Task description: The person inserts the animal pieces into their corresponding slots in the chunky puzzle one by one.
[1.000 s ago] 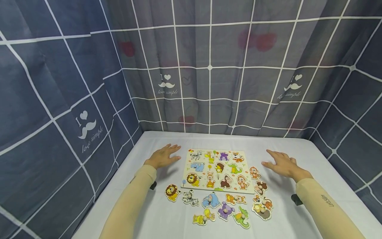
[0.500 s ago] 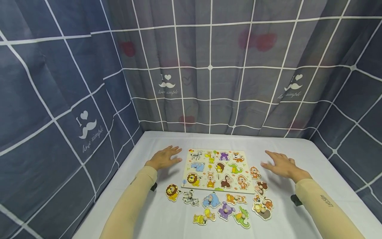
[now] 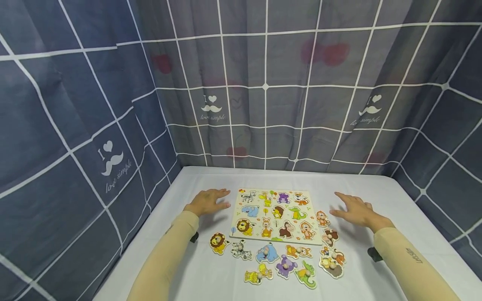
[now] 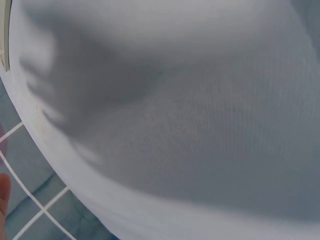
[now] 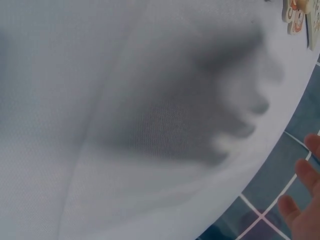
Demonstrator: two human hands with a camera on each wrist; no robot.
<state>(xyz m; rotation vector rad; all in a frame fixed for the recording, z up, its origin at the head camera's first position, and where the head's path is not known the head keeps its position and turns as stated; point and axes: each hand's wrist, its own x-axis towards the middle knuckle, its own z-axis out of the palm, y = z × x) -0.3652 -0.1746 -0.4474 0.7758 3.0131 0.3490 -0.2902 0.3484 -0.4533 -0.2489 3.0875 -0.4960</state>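
Observation:
A cream puzzle board (image 3: 239, 232) printed with animals lies on the white table. My left hand (image 3: 207, 202) hovers by its left edge, fingers extended, holding nothing. On the right, my right hand (image 3: 355, 210) is held above the cloth with fingers spread and nothing in it. The monkey piece (image 3: 322, 218) lies closest to the right hand, beside the board. The lion piece (image 3: 218, 243) is below the left hand. In the left wrist view a fingertip (image 4: 4, 187) shows at the edge; several fingers (image 5: 307, 175) appear in the right wrist view.
In front of the board lie a zebra piece (image 3: 241, 250), an elephant piece (image 3: 267, 253), a kangaroo piece (image 3: 298, 251), a giraffe piece (image 3: 253, 277), a purple hippo-like piece (image 3: 284, 266) and a crocodile piece (image 3: 306, 276). A hedgehog piece (image 3: 334, 269) overlaps another at right. Checked curtains (image 3: 241, 138) surround the table.
Both hands stay over nearly the same spots, with only a slight shift. The whole head view has tilted a little. The board and pieces have not moved on the table.

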